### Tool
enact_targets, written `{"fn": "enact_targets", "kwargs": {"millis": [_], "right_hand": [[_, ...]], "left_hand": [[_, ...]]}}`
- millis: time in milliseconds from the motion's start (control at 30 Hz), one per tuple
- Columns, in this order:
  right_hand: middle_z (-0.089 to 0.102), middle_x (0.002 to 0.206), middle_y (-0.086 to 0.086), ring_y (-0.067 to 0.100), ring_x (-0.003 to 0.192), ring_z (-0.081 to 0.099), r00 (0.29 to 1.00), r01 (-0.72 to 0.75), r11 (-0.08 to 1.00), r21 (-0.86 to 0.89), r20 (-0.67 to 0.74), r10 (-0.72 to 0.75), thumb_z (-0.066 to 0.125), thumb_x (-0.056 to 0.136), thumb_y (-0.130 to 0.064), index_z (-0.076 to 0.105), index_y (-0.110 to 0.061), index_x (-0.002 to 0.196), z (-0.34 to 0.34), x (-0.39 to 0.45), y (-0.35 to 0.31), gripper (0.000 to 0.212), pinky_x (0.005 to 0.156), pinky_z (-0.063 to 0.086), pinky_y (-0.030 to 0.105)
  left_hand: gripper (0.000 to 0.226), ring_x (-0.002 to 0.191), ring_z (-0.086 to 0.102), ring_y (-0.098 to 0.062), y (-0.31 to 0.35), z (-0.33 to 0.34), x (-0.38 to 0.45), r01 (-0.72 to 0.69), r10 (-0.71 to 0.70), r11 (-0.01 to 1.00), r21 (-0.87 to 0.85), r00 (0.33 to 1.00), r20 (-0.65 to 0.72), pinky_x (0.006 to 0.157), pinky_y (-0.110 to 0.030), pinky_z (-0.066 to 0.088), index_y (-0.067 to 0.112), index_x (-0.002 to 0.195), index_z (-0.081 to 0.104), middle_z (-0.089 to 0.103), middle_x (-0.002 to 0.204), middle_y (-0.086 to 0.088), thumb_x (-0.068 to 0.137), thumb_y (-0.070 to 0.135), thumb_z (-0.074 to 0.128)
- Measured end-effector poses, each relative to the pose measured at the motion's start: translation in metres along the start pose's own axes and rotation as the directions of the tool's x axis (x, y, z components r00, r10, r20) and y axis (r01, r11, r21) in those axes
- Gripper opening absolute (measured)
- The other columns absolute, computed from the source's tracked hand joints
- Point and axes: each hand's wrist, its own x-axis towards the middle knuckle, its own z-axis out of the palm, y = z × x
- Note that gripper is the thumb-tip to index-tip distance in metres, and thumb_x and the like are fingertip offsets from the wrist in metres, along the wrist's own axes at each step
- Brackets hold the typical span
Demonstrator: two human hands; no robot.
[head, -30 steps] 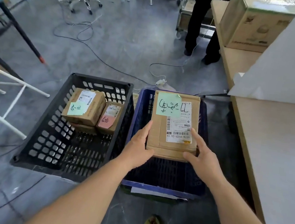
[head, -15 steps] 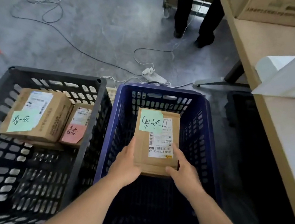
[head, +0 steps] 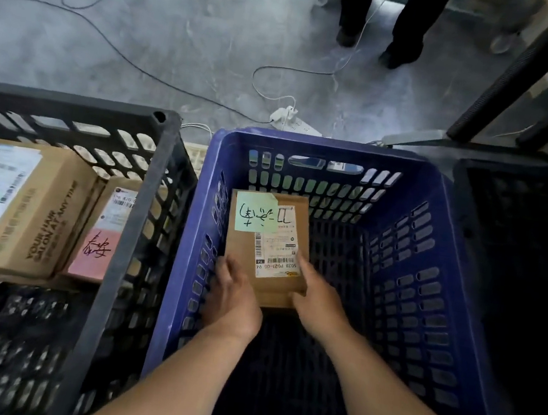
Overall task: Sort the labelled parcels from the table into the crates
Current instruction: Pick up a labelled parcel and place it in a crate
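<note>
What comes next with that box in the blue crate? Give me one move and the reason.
Probably let go and lift both hands out. The box with the green note already sits low inside the blue crate, near its left wall, seemingly on the floor. The left hand and right hand only hold its near corners, and nothing else lies in this crate.

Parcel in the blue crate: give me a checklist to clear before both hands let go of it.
1. Parcel inside the blue crate walls: ok.
2. Parcel resting flat on the crate floor: cannot tell.
3. Green note facing up, readable: ok.
4. Left hand and right hand each at a near corner of the parcel: ok.
5. Nothing else under the parcel: cannot tell.
6. Black crate not overlapping the blue one: ok.
</note>
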Motion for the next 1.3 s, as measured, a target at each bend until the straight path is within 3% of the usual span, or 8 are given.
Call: {"fn": "enact_targets", "kwargs": {"millis": [133, 233, 400, 567, 733, 867, 1100, 1300], "right_hand": [[0.027, 0.156, -0.006, 0.014, 0.134, 0.038, 1.0, -0.002, 0.998, -0.07, -0.011, 0.001, 0.05, 0.098, -0.009, 0.009, -0.038, 0.153, 0.006, 0.007, 0.0, 0.074, 0.105, 0.036, 0.025], [0.018, 0.16, -0.003, 0.016, 0.138, 0.033, 1.0, 0.009, 0.991, -0.133, 0.003, -0.009, 0.049, 0.099, -0.01, 0.003, -0.034, 0.154, 0.012, 0.003, -0.006, 0.076, 0.11, 0.033, 0.028], [-0.005, 0.162, 0.008, 0.028, 0.146, 0.017, 0.998, -0.023, 0.95, -0.311, 0.055, 0.042, 0.048, 0.1, -0.02, 0.003, -0.038, 0.153, 0.0, -0.039, -0.023, 0.072, 0.111, 0.03, 0.036], [0.01, 0.16, 0.007, 0.026, 0.143, 0.018, 0.996, -0.039, 0.826, -0.562, -0.087, -0.012, 0.042, 0.101, -0.026, 0.02, -0.021, 0.153, -0.037, -0.128, -0.055, 0.057, 0.105, 0.039, 0.037], [0.018, 0.158, 0.005, 0.025, 0.142, 0.022, 0.971, -0.046, 0.791, -0.61, -0.215, -0.109, 0.042, 0.101, -0.028, 0.026, -0.02, 0.15, -0.078, -0.234, -0.094, 0.053, 0.105, 0.04, 0.038], [0.018, 0.159, 0.004, 0.024, 0.144, 0.021, 0.925, -0.071, 0.792, -0.606, -0.338, -0.176, 0.041, 0.101, -0.032, 0.024, -0.021, 0.151, -0.097, -0.315, -0.11, 0.054, 0.11, 0.035, 0.037], [0.018, 0.16, 0.004, 0.025, 0.145, 0.019, 0.799, -0.26, 0.808, -0.529, -0.588, -0.128, 0.037, 0.102, -0.039, 0.023, -0.022, 0.151, -0.099, -0.452, -0.106, 0.054, 0.115, 0.023, 0.039], [0.031, 0.153, 0.002, 0.024, 0.138, 0.03, 0.657, -0.368, 0.821, -0.437, -0.747, -0.102, 0.038, 0.1, -0.044, 0.027, -0.022, 0.149, -0.071, -0.556, -0.095, 0.055, 0.111, 0.028, 0.035]], "left_hand": [[0.079, 0.147, -0.009, -0.032, 0.001, 0.005, -0.003, -0.06, 0.059, 0.971, 0.233, 0.998, 0.008, 0.117, -0.043, 0.018, 0.004, 0.151, -0.01, -0.03, 0.155, -0.014, 0.094, 0.004, 0.045], [0.071, 0.143, -0.022, -0.038, 0.003, 0.003, -0.015, -0.18, 0.204, 0.9, 0.396, 0.979, -0.018, 0.118, -0.049, 0.0, 0.001, 0.151, -0.006, -0.024, 0.155, -0.021, 0.096, 0.006, 0.038], [0.068, 0.148, -0.009, -0.026, -0.013, -0.028, -0.048, -0.276, 0.298, 0.933, 0.23, 0.952, -0.07, 0.12, -0.039, 0.008, 0.014, 0.154, 0.004, -0.012, 0.161, -0.009, 0.097, 0.01, 0.041], [0.062, 0.149, -0.001, -0.022, -0.022, -0.07, -0.116, -0.343, 0.363, 0.916, 0.207, 0.929, -0.068, 0.121, -0.036, 0.011, 0.016, 0.154, 0.004, -0.005, 0.162, -0.004, 0.101, 0.025, 0.035], [0.065, 0.149, -0.001, -0.022, -0.011, -0.099, -0.198, -0.407, 0.443, 0.883, 0.234, 0.888, -0.126, 0.121, -0.038, 0.012, 0.016, 0.154, 0.004, -0.004, 0.162, -0.003, 0.102, 0.04, 0.033], [0.064, 0.149, -0.003, -0.02, 0.0, -0.108, -0.261, -0.499, 0.544, 0.828, 0.255, 0.824, -0.156, 0.121, -0.037, 0.007, 0.016, 0.154, 0.003, -0.004, 0.162, -0.003, 0.102, 0.043, 0.028], [0.064, 0.149, 0.0, -0.021, 0.0, -0.106, -0.356, -0.683, 0.741, 0.661, 0.31, 0.66, -0.128, 0.121, -0.04, 0.01, 0.019, 0.155, 0.006, 0.0, 0.162, -0.003, 0.101, 0.051, 0.021], [0.068, 0.149, 0.003, -0.02, -0.005, -0.089, -0.438, -0.818, 0.866, 0.492, 0.3, 0.494, -0.073, 0.119, -0.036, 0.01, 0.02, 0.155, 0.003, -0.001, 0.162, -0.003, 0.1, 0.055, 0.021]]}}
